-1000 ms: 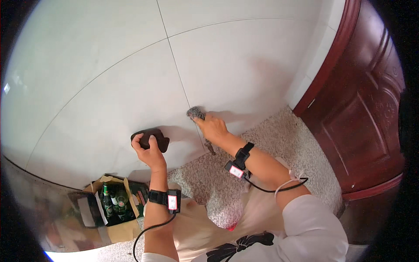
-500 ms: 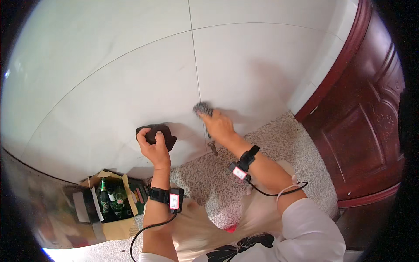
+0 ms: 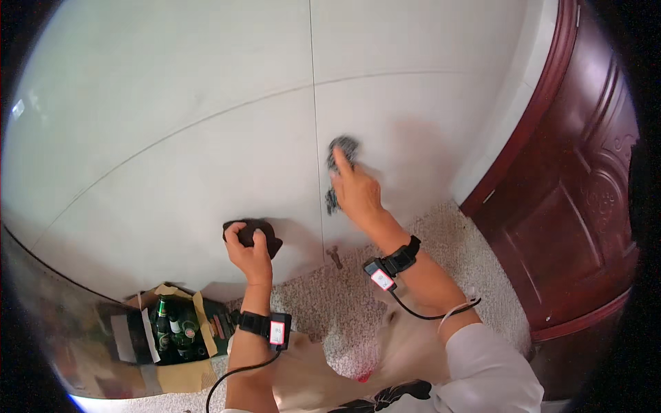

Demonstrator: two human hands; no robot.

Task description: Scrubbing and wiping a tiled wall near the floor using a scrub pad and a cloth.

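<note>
My left hand (image 3: 249,256) is closed on a dark brown cloth (image 3: 260,233), bunched up against the lower part of the white tiled wall (image 3: 206,165). Up and to the right, my right hand (image 3: 358,193) presses a mottled grey-and-black cloth (image 3: 344,146) on the wall, just right of the upright joint line. Its index finger points up along the cloth, and a second bit of it shows below the palm. Motion smears this cloth a little, and the palm hides its middle. Black straps with small boxes and cables sit on both wrists.
An open cardboard box (image 3: 184,377) with several green bottles (image 3: 165,323) stands at the lower left. A small brownish fitting (image 3: 334,257) is at the wall's foot. Speckled floor (image 3: 303,303) lies below. A dark red panelled door (image 3: 551,241) with its frame bounds the right.
My right hand has moved up and a little right over the wall with the mottled cloth. The left hand keeps the dark cloth at the wall. The whole view has shifted slightly.
</note>
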